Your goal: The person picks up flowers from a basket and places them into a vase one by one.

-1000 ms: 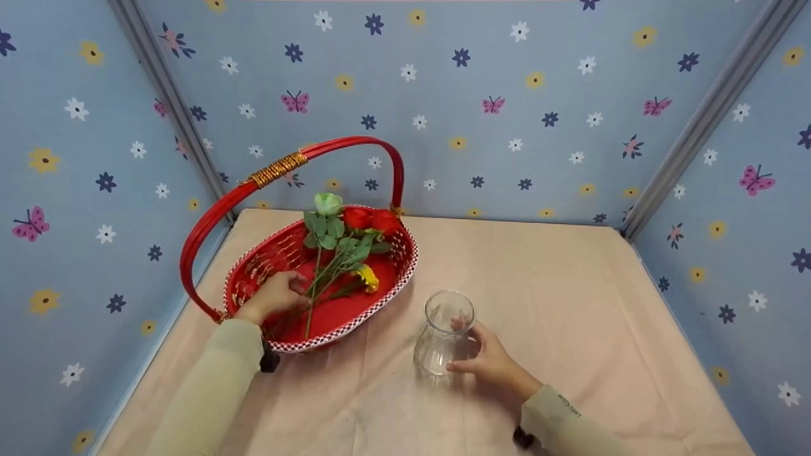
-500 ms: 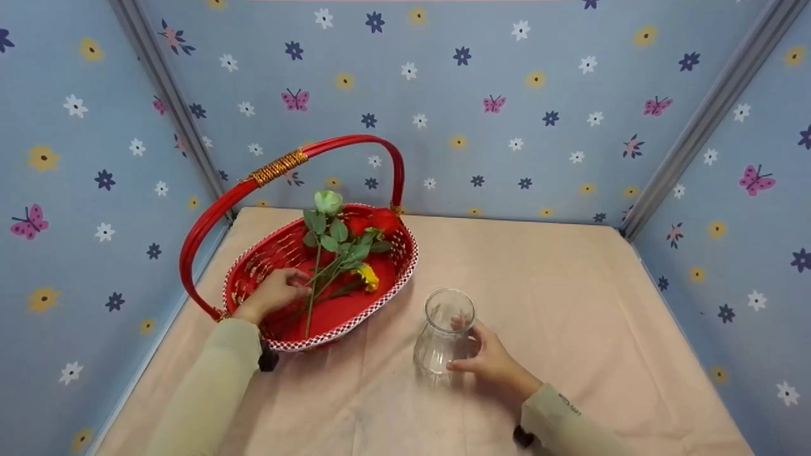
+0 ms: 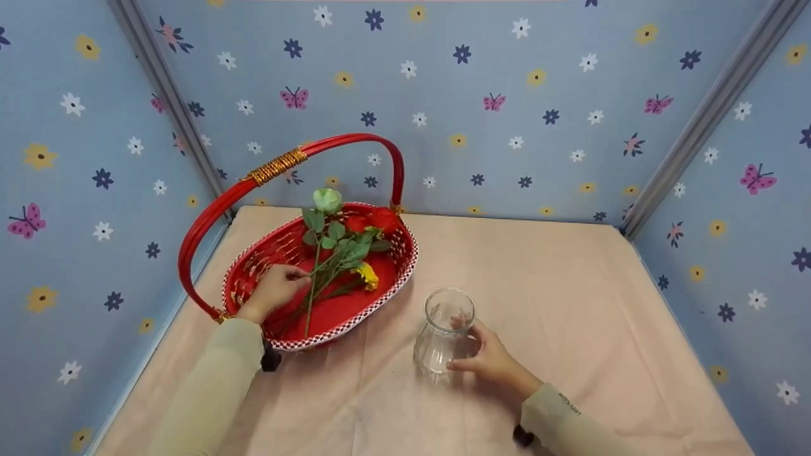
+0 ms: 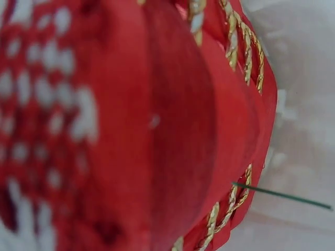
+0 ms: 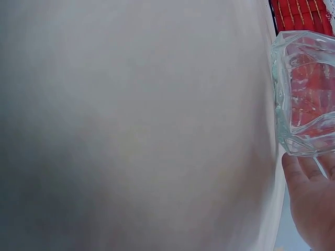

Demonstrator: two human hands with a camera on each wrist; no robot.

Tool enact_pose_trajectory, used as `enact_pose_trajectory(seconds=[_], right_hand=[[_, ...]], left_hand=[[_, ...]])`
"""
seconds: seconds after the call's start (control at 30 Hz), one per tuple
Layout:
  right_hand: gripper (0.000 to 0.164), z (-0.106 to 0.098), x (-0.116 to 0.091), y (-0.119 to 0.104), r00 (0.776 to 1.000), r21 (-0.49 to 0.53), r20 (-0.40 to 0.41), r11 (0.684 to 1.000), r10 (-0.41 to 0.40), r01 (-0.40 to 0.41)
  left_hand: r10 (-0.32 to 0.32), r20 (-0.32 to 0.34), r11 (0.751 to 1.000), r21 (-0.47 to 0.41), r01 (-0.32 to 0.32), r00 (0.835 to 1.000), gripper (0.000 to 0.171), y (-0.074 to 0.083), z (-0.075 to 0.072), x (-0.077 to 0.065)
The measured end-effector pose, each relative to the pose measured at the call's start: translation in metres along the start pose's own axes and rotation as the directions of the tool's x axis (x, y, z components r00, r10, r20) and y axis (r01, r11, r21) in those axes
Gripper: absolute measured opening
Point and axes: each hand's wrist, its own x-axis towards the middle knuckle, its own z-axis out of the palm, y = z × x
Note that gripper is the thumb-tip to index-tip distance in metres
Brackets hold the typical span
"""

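My left hand (image 3: 274, 294) reaches over the near-left rim of the red woven basket (image 3: 345, 329). Its thumb and fingertips pinch the stem of a pale green-white rose (image 3: 327, 200), whose bloom leans at the far rim. Red flowers (image 3: 383, 220) and a yellow flower (image 3: 365, 277) lie beside it with green leaves. My right hand (image 3: 497, 362) holds a clear glass vase (image 3: 434, 356), thumb and fingers around its right side; the vase stands upright on the table. In the right wrist view, its faceted base (image 5: 293, 99) is close up. The left wrist view shows the basket's side (image 4: 183, 120), not the fingers.
The basket's tall red handle (image 3: 209, 221) with gold wrapping arches above the flowers. A pale pink cloth (image 3: 538, 285) covers the table. Blue walls (image 3: 456, 158) with flower and butterfly prints enclose it at the back and sides. A thin green stem (image 4: 282, 195) pokes out past the basket.
My left hand has risen slightly along the rose's stem, and its thumb and fingertips have come together on it. The right hand and the vase have stayed in place.
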Motion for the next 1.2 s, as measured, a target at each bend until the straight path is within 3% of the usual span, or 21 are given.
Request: enact_pose_trajectory(seconds=[0.33, 0.57, 0.83, 1.2], right_hand=[[0.098, 0.001, -0.002, -0.002, 1.000, 0.019, -0.011, 0.999, 0.028, -0.027], [0.096, 0.000, -0.001, -0.001, 1.000, -0.030, -0.005, 1.000, 0.003, -0.003], [0.096, 0.000, -0.001, -0.003, 1.000, -0.025, -0.010, 1.000, 0.010, -0.010], [0.092, 0.001, 0.001, -0.002, 0.999, -0.052, -0.028, 0.998, -0.023, 0.022]], left_hand=[[0.010, -0.093, 1.000, -0.012, -0.011, 0.996, 0.026, 0.006, -0.003, -0.001], [-0.015, -0.140, 0.995, -0.105, 0.000, 0.990, 0.031, 0.020, -0.003, -0.003], [-0.085, -0.123, 0.940, -0.339, 0.038, 0.989, 0.032, 0.040, 0.003, -0.006], [-0.071, -0.083, 0.877, -0.479, 0.022, 0.994, 0.035, 0.065, 0.016, -0.007]])
